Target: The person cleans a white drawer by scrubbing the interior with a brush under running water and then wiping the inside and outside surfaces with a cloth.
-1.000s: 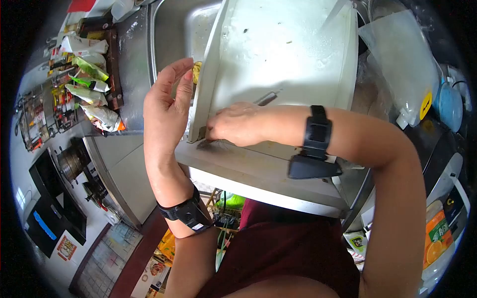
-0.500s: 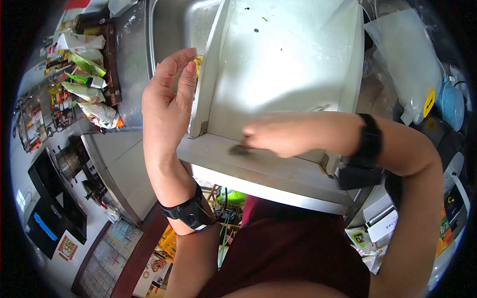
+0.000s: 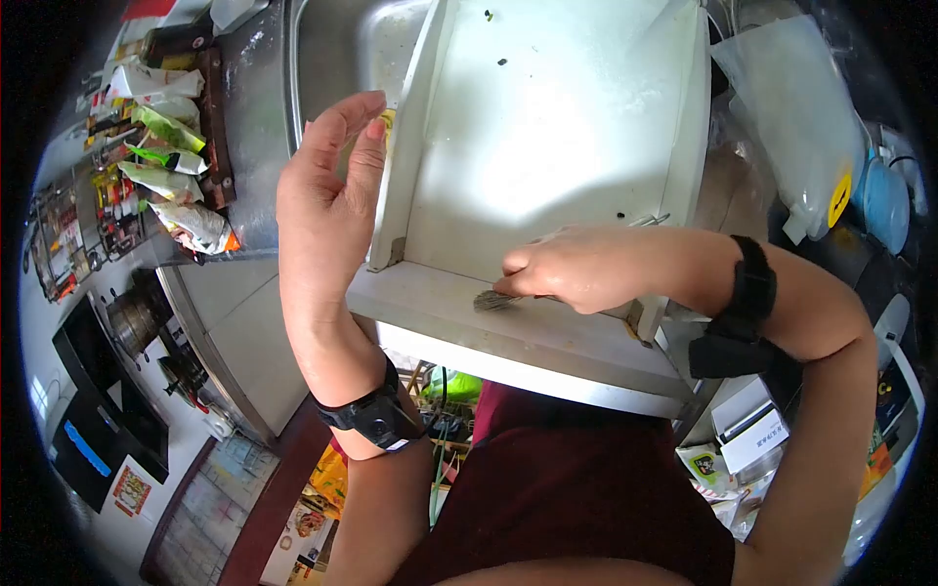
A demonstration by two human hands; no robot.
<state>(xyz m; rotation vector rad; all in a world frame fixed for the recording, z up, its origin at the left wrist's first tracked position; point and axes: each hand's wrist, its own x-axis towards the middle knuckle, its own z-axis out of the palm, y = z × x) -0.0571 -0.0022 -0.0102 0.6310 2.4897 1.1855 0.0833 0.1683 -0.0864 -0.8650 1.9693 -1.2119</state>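
A white drawer [image 3: 547,146] lies over the sink, its near edge [image 3: 518,322] toward my body. My right hand [image 3: 576,269] is closed on a small brush [image 3: 498,301], whose dark bristles touch the top of that near edge. The brush's handle is mostly hidden by my fingers, and a thin metal end [image 3: 653,220] shows beyond my hand. My left hand [image 3: 337,161] is at the drawer's left side wall, thumb and fingers apart, with nothing held. A few dark specks lie on the drawer's bottom.
Behind the left wall is a steel sink [image 3: 332,49]. Food packets [image 3: 171,146] stand on the counter at the far left. On the right are a clear plastic bag [image 3: 801,117], a blue item [image 3: 887,200] and a white box [image 3: 752,430].
My right hand has moved slightly right along the near edge with the brush, and the blur is gone. My left hand has hardly moved.
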